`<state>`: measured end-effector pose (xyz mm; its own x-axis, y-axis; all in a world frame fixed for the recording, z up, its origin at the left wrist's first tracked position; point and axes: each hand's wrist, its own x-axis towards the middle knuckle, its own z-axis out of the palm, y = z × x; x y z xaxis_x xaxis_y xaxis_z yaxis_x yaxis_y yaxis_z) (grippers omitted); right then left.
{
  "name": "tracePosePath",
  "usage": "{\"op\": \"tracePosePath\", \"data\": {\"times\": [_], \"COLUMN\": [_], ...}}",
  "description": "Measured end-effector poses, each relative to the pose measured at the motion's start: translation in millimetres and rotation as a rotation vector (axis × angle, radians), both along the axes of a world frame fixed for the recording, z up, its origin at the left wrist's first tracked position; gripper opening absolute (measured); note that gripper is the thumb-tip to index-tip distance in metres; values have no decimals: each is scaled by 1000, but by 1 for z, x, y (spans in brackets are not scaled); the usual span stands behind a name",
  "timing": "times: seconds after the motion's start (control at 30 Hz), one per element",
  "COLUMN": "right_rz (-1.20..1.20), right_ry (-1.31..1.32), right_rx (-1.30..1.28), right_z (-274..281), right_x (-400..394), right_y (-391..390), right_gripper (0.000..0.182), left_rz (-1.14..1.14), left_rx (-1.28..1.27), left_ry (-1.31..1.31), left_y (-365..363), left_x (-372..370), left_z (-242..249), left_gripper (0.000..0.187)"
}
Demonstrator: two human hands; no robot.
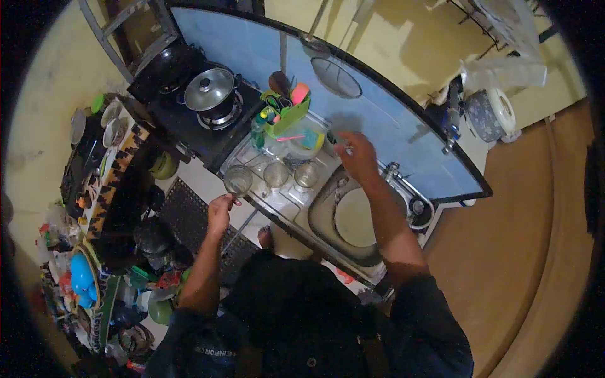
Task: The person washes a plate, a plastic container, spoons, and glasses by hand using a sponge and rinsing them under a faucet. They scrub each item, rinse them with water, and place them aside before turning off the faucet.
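My left hand point(219, 214) is at the front edge of the drainboard, fingers curled, just below a clear glass jar point(238, 181). Whether it grips anything is hidden. Two more clear glasses, a middle one point(275, 175) and a right one point(306, 176), stand in a row beside that jar. My right hand point(358, 153) reaches over the back of the sink with its fingers pinched. A small dark thing point(332, 137) shows at the fingertips, too small to name. Close to it is a clear tub point(305, 146) with a blue-and-yellow sponge point(313, 138).
The steel sink point(317, 217) holds a pale round basin point(356, 217); a faucet point(413, 201) stands right. A green caddy point(288, 116) holds utensils. A lidded pot point(209, 90) sits on the stove. A strainer point(337, 78) hangs on the wall. Cluttered shelves point(104, 183) line the left.
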<state>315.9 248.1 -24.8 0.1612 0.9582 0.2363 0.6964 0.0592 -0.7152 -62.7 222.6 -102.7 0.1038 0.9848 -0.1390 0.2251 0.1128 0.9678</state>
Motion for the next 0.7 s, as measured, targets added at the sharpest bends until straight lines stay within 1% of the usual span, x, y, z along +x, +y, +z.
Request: {"op": "tracePosePath", "data": {"times": [0.03, 0.07, 0.1, 0.13, 0.2, 0.23, 0.3, 0.33, 0.37, 0.4, 0.43, 0.47, 0.5, 0.57, 0.63, 0.7], "right_rz": [3, 20, 35, 36, 113, 114, 179, 182, 222, 262, 264, 263, 262, 254, 245, 316], "right_ry": [-4, -122, -240, -241, -344, -347, -834, -837, -810, -780, -781, -870, -958, -967, -976, -969], "right_rx": [0, -17, -34, -35, -110, -109, -283, -285, -419, -552, -556, -539, -522, -532, -537, -415], "right_z": [-25, -49, -69, -87, -110, -112, -114, -113, -112, -112, -119, -126, -131, -141, -141, -136], "right_x": [1, 1, 0, -2, -11, -17, -29, -33, -36, -39, -41, -41, -43, -44, -46, -46], "right_y": [24, 46, 65, 81, 107, 117, 133, 139, 145, 149, 152, 154, 156, 159, 159, 151], "right_gripper": [33, 34, 35, 35, 37, 37, 28, 28, 27, 25, 25, 26, 27, 29, 31, 33], "left_rz": [15, 30, -15, -14, -49, -22, -42, -63, -96, -93, -82, -70, -90, -98, -107, -82], "left_rx": [-6, -13, -12, -13, 49, -20, -26, -31, 6, 1, -41, -83, -61, -47, -28, -87], "left_ry": [-42, -84, -70, -71, -126, -162, -206, -247, -204, -205, -271, -337, -358, -382, -405, -358], "left_y": [5, 10, 15, 20, 26, 25, 28, 30, 32, 32, 33, 33, 35, 35, 34, 32], "left_x": [3, 5, 5, 7, 14, 18, 21, 22, 22, 22, 23, 22, 18, 17, 18, 18], "left_z": [-11, -20, -26, -35, -53, -54, -68, -75, -82, -91, -102, -113, -116, -122, -116, -110], "left_gripper": [37, 37, 37, 37, 37, 36, 35, 34, 40, 40, 36, 33, 30, 30, 30, 20]}}
